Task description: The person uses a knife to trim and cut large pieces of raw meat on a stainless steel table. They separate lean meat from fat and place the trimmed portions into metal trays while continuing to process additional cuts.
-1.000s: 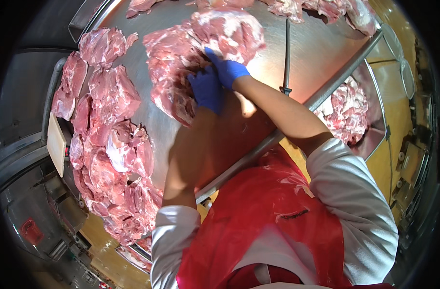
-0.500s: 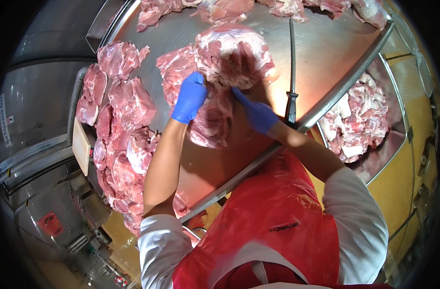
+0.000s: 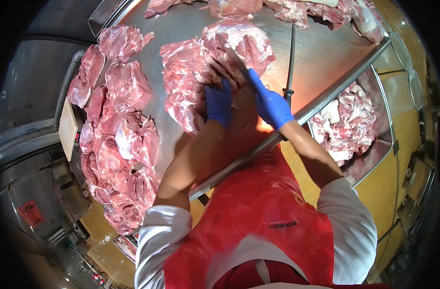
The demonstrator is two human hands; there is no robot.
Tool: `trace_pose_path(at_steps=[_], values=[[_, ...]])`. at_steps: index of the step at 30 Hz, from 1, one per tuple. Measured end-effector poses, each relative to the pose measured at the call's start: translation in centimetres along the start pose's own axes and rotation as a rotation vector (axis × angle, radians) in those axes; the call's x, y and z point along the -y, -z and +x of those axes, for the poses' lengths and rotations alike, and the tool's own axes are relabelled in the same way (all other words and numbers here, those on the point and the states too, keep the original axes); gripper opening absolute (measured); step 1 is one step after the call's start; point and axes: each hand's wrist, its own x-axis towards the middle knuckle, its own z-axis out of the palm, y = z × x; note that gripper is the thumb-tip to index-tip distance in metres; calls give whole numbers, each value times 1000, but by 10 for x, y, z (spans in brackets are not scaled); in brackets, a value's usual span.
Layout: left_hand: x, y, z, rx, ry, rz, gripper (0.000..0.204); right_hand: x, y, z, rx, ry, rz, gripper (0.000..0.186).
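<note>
A large piece of raw pink meat (image 3: 184,67) with white fat lies on the metal table (image 3: 157,33) before me. My blue-gloved left hand (image 3: 219,103) grips its near edge, the fingertips partly lost among the folds. In my right hand (image 3: 274,103), also gloved in blue, is a knife (image 3: 238,63). Its blade, smeared by motion, points away and to the left over the cut face of the meat. Just right of that hand, a sharpening steel (image 3: 292,58) with a black handle lies on the table.
Several more meat pieces (image 3: 116,149) are heaped along the left side, others (image 3: 234,7) along the far edge. Beyond the table's raised rim (image 3: 326,96), a metal bin (image 3: 386,125) at right holds trimmings (image 3: 347,123). A pale board (image 3: 67,129) stands at the left edge.
My left hand has moved right and opened out from a fist onto the meat's near edge. The knife has come up over the meat, and the loose near flap now lies further left.
</note>
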Motion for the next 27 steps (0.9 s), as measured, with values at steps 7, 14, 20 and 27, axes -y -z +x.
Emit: trace_pose_path(at_steps=[7, 14, 20, 27], values=[[40, 16, -8, -42, -77, -451, 63, 4, -52, 32, 13, -9, 116, 86], [69, 52, -14, -77, -53, -802, 44, 2, -72, 3, 137, -51, 169, 88], [99, 77, 0, 20, 51, -1038, 38, -5, -115, 17, 46, -64, 198, 84], [138, 78, -44, 7, 75, -1232, 31, 39, -165, 98, 21, 35, 920, 51]])
